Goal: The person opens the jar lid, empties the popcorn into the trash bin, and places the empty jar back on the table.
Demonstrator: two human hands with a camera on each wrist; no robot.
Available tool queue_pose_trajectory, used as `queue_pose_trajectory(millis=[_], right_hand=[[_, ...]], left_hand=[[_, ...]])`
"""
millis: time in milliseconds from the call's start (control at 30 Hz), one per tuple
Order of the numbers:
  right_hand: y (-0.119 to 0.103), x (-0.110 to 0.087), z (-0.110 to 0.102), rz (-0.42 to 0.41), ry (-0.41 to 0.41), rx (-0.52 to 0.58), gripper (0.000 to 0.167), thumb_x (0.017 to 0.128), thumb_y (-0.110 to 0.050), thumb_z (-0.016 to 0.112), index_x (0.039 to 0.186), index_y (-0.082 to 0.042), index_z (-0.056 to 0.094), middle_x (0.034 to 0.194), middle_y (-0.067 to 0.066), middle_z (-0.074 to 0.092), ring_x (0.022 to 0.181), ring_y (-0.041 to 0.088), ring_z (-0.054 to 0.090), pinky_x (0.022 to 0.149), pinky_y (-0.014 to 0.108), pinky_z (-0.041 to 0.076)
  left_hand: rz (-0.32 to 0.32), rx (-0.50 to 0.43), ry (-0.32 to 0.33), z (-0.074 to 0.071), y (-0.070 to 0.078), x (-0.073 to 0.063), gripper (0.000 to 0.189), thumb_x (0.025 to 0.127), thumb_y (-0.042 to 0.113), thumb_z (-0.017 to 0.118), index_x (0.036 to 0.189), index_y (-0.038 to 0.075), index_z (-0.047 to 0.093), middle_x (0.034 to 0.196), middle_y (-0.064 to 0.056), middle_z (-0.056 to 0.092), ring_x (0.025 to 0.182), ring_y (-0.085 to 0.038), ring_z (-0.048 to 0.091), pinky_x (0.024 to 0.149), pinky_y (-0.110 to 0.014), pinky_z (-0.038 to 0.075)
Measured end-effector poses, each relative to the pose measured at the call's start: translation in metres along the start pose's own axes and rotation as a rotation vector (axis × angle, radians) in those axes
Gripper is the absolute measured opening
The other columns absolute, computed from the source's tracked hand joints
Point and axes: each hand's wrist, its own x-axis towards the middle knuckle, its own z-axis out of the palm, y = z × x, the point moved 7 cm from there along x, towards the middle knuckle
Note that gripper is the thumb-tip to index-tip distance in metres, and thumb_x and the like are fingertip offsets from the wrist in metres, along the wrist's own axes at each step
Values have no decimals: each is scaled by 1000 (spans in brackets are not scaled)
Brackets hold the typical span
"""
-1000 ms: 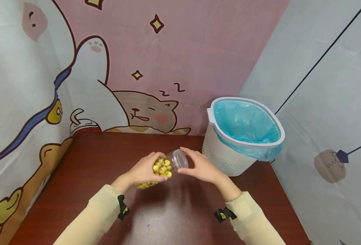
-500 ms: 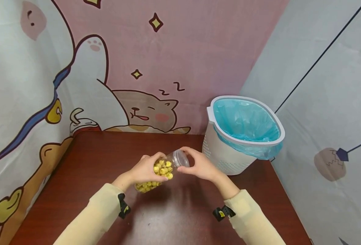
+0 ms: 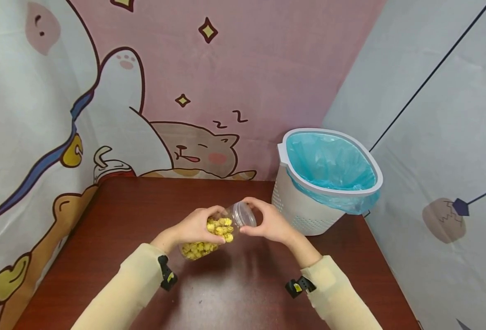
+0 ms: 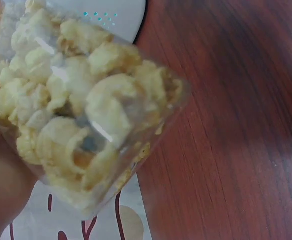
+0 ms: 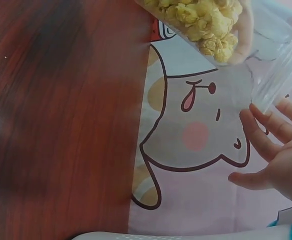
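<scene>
A clear plastic jar (image 3: 199, 250) of yellow popcorn is held tilted above the table, its lidded end up to the right. My left hand (image 3: 193, 228) grips it round the middle, thumb in front; the palm side is hidden. The clear lid (image 3: 245, 215) sits on the jar's upper end. My right hand (image 3: 271, 223) pinches this lid between thumb and fingers at its rim. Popcorn fills the lower part of the jar in the left wrist view, beside part of the left hand (image 4: 5, 187). Fingertips of the right hand (image 5: 281, 155) reach the ridged lid in the right wrist view.
A light grey bin (image 3: 305, 215) with a blue liner bag (image 3: 329, 160) stands at the back right of the dark red-brown table (image 3: 152, 197). Cartoon-printed cloth (image 3: 267, 68) hangs behind the table and along both sides.
The jar has tipped slightly, its base a little lower and its lid slightly further right. The popcorn inside has shifted. Both hands keep their hold on jar and lid.
</scene>
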Motion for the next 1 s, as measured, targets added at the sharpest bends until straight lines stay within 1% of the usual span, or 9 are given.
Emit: queue_pose_trajectory(millis=[200, 333, 433, 533, 633, 700, 833, 900, 1000], right_hand=[[-5, -2, -1, -39, 12, -25, 59, 71, -29, 80, 121, -17, 53, 109, 0, 61, 98, 15, 56, 83, 34, 50], [-6, -4, 2, 6, 38, -97, 62, 76, -32, 74, 128, -13, 47, 119, 5, 58, 103, 21, 55, 90, 45, 46], [-3, -5, 8, 62, 85, -146, 64, 82, -33, 68, 134, -9, 41, 125, 11, 52, 108, 26, 52, 94, 53, 40], [-2, -6, 12, 77, 184, -171, 60, 84, -31, 67, 133, -9, 43, 120, 13, 54, 104, 28, 52, 90, 54, 41], [-5, -6, 12, 38, 281, -192, 55, 81, -29, 70, 127, -9, 49, 110, 12, 58, 98, 28, 53, 89, 55, 40], [-8, -5, 11, -5, 304, -205, 55, 79, -29, 72, 125, -9, 51, 109, 11, 59, 99, 28, 53, 94, 59, 36], [-13, -3, 10, -111, 262, -217, 61, 74, -34, 74, 126, -12, 51, 112, 10, 58, 106, 27, 49, 102, 65, 23], [-15, -3, 9, -171, 227, -230, 67, 75, -48, 71, 128, -13, 50, 115, 9, 58, 109, 27, 47, 103, 64, 20], [-16, -4, 9, -209, 169, -251, 83, 75, -71, 56, 135, -15, 45, 123, 9, 56, 114, 28, 43, 105, 64, 17]], left_hand=[[-3, -34, -42, -1, 0, 0, 65, 67, 35, 82, 123, 18, 53, 103, -1, 60, 88, -12, 57, 78, -29, 49], [6, 6, -15, -2, 2, 0, 65, 68, 37, 81, 124, 19, 53, 101, 2, 62, 87, -9, 58, 77, -27, 50], [19, 58, 15, -2, 5, 1, 66, 68, 42, 80, 124, 21, 53, 99, 5, 63, 84, -7, 58, 75, -25, 50], [26, 63, 16, -1, 6, 3, 65, 68, 43, 79, 125, 23, 53, 98, 6, 63, 83, -7, 58, 74, -24, 50], [18, 6, -13, 0, 6, 4, 64, 70, 40, 79, 125, 23, 52, 101, 3, 63, 86, -9, 59, 75, -26, 50], [3, -36, -40, 0, 5, 2, 64, 71, 38, 78, 127, 23, 51, 104, 2, 62, 89, -11, 59, 77, -27, 50], [-30, -127, -125, 2, 1, -1, 67, 74, 36, 77, 131, 22, 47, 110, 0, 60, 93, -14, 59, 81, -31, 51], [-34, -145, -158, 3, 0, -2, 68, 75, 36, 76, 133, 22, 45, 112, -1, 59, 95, -15, 59, 81, -33, 51], [-32, -138, -165, 3, -2, -3, 70, 74, 36, 77, 135, 24, 43, 114, -1, 59, 97, -16, 58, 82, -33, 51]])
